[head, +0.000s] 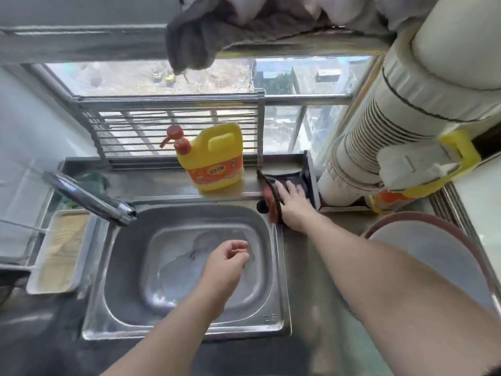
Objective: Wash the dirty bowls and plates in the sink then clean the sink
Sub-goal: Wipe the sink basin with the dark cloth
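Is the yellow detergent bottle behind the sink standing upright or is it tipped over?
Upright. The yellow detergent bottle stands on its base on the ledge behind the sink, with its red pump at the top.

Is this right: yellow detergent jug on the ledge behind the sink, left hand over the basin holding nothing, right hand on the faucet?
One thing is off. The right hand is not on the faucet; the head view shows it at the sink's back right corner, on dark dishes. The rest holds: the yellow detergent jug stands on the ledge behind the sink, and the left hand is over the basin, holding nothing.
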Demonstrator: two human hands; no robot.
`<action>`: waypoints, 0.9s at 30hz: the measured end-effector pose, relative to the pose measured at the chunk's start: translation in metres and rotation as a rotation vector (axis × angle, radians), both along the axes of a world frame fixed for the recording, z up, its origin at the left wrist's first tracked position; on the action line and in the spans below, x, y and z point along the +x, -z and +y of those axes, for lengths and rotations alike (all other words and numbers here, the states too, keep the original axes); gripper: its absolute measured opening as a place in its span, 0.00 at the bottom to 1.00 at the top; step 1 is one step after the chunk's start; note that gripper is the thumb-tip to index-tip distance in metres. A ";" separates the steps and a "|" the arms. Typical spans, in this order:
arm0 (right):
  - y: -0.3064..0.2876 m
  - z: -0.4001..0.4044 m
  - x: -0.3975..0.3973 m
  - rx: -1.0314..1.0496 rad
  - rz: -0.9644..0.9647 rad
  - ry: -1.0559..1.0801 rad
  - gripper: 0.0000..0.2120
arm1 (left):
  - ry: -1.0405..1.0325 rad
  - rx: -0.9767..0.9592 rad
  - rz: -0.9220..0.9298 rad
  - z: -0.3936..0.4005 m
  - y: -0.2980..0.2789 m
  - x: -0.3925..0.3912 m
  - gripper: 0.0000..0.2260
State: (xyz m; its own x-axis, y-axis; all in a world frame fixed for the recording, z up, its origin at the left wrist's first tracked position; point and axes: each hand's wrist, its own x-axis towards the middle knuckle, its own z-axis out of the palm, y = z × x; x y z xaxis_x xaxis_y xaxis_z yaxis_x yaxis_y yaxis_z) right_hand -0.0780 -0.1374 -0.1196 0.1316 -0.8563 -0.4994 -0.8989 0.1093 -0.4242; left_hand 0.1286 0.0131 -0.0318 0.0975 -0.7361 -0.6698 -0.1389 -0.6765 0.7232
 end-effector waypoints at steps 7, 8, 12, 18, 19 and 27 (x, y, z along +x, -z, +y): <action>0.024 0.112 0.003 -0.058 0.282 -0.020 0.44 | 0.118 0.044 0.016 0.012 0.026 -0.007 0.08; 0.023 0.134 0.002 -0.053 0.290 -0.018 0.43 | 0.145 0.043 0.017 0.016 0.031 -0.009 0.07; 0.017 0.243 0.009 -0.047 0.279 -0.003 0.43 | 0.251 0.035 0.021 0.034 0.042 -0.023 0.09; 0.014 0.364 0.005 -0.177 0.159 0.237 0.34 | 1.120 -0.609 -0.457 0.080 0.053 -0.033 0.18; 0.012 0.361 -0.005 -0.217 0.132 0.324 0.30 | 1.271 -0.785 -0.502 0.085 0.058 -0.038 0.19; 0.036 0.343 -0.042 -0.228 0.394 0.414 0.32 | 1.754 -0.861 -0.689 0.119 0.067 -0.095 0.31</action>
State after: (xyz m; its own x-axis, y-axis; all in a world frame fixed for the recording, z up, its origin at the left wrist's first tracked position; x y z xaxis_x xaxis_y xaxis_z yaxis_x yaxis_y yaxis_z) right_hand -0.1202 0.2057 -0.1553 -0.3917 -0.8878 -0.2415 -0.8953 0.4283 -0.1225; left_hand 0.0336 0.1318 -0.0984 -0.8726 -0.3428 -0.3479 -0.4439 0.8538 0.2719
